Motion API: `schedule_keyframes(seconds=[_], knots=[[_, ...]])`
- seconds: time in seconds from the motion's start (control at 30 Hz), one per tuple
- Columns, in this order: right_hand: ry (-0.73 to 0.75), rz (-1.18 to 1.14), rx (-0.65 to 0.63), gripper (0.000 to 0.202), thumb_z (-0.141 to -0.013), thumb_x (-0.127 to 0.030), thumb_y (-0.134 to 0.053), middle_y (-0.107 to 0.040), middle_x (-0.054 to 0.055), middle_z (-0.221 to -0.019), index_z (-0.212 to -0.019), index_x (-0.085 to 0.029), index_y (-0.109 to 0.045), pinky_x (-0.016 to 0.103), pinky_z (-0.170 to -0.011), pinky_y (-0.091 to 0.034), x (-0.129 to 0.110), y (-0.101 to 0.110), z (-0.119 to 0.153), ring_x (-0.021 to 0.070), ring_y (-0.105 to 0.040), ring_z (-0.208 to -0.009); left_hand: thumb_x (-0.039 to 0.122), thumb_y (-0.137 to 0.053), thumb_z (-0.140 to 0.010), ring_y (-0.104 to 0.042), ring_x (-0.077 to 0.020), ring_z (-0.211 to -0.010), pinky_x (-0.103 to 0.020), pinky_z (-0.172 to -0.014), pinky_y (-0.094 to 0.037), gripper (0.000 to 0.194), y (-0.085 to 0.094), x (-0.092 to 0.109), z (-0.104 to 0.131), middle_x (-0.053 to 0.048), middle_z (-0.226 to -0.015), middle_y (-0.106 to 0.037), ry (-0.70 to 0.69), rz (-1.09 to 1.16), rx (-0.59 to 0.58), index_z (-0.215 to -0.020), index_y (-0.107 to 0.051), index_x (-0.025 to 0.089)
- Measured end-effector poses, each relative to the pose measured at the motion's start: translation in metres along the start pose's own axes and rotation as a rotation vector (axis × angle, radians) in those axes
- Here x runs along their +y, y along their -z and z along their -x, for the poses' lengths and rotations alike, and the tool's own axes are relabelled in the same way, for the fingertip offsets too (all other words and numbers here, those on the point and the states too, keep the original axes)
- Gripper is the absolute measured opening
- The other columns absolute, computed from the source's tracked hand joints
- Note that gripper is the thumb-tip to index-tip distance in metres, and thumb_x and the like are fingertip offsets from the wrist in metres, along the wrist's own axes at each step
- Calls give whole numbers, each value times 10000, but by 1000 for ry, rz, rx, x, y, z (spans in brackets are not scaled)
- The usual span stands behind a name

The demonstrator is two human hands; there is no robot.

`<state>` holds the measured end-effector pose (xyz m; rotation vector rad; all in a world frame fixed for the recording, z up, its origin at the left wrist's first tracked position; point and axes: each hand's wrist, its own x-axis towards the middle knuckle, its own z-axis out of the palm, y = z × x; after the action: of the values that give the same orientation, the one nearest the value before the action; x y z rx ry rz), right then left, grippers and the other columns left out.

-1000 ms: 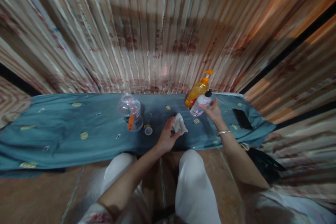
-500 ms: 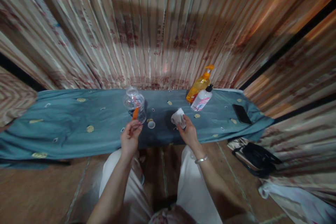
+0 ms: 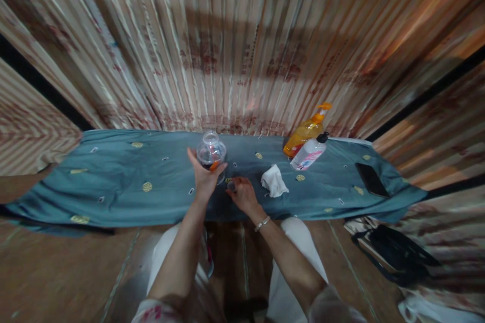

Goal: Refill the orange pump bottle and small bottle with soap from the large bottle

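Note:
A clear plastic jar [image 3: 212, 150] stands near the middle of the blue-green cloth, and my left hand [image 3: 205, 174] is wrapped round its near side. Part of an orange piece [image 3: 214, 165] shows by my left thumb, against the jar. Just right of the jar, my right hand [image 3: 242, 194] pinches the small clear cap [image 3: 231, 185] at the cloth. A crumpled white cloth [image 3: 274, 181] lies to the right of my right hand, touched by neither hand.
Right of centre are a yellow pump bottle [image 3: 304, 136] and a white bottle with a black pump [image 3: 308, 154]. A black phone [image 3: 372, 180] lies at the table's right end. A dark bag [image 3: 397, 250] is below, right. Striped curtains [image 3: 242, 50] hang behind.
My right hand has let go of the white cloth and moved left to the small cap. My left hand has gone from the orange piece to a hold round the jar. The view has shifted.

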<state>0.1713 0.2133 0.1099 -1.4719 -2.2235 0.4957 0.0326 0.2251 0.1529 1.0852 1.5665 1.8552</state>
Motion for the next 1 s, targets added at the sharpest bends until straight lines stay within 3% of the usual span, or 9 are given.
schedule_keyframes(seconds=[0.07,0.2,0.33,0.47,0.6,0.77,0.9,1.0], knots=[[0,-14,0,270,-827,-244,-713,-731,125,-1094,-1085,-171,-682,384,-947,-497,5,2,-2,251,-667,-1056,190,-889,-560,-413,-293,-1411,-427,-1187,-304,1213,-4,-9,1,-213,-1549,-350,33,-21,-16,-1508,-132,157],[-74,-189,35,218,-872,-348,-647,-763,57,-934,-1019,-196,-699,313,-766,-539,18,23,-10,196,-709,-831,189,-887,-528,-606,-285,-1209,-453,-1073,-454,923,-10,-20,4,-119,-1302,-617,51,-66,-41,-1336,-443,202],[-38,-465,183,317,-818,-436,-663,-756,32,-878,-1025,-199,-706,292,-702,-538,24,66,-27,171,-677,-746,192,-880,-515,-662,-262,-1098,-431,-1006,-504,783,-18,-19,11,-73,-1171,-675,18,-59,-132,-1221,-541,212],[75,-374,271,370,-782,-375,-695,-744,47,-930,-1105,-194,-693,294,-684,-530,17,112,-41,166,-651,-716,215,-874,-528,-661,-253,-1093,-423,-1003,-504,799,-24,-15,19,-86,-1191,-670,17,-35,-194,-1246,-523,195],[208,-180,190,372,-795,-267,-679,-726,73,-1113,-1162,-209,-675,336,-824,-535,1,149,-50,201,-683,-921,218,-868,-539,-656,-252,-1102,-419,-1015,-496,797,-25,-16,21,-95,-1196,-660,11,-10,-238,-1256,-520,178],[417,47,44,459,-807,-176,-655,-709,100,-1187,-1264,-184,-618,361,-922,-509,-24,182,-59,225,-673,-1057,205,-870,-533,-633,-254,-1144,-452,-1061,-454,830,-26,-21,21,-91,-1228,-638,10,19,-231,-1278,-504,202],[477,160,-56,544,-823,-192,-671,-693,112,-1211,-1347,-147,-531,324,-884,-510,-40,198,-64,213,-688,-1009,184,-865,-537,-643,-254,-1116,-474,-1039,-461,802,-28,-23,21,-86,-1217,-644,24,48,-229,-1257,-515,224],[469,251,-117,551,-838,-238,-690,-726,83,-1073,-1348,-134,-509,300,-802,-509,-50,207,-69,206,-702,-902,169,-870,-521,-651,-265,-1094,-482,-1019,-474,792,-30,-26,21,-96,-1192,-654,23,54,-229,-1236,-532,209]])
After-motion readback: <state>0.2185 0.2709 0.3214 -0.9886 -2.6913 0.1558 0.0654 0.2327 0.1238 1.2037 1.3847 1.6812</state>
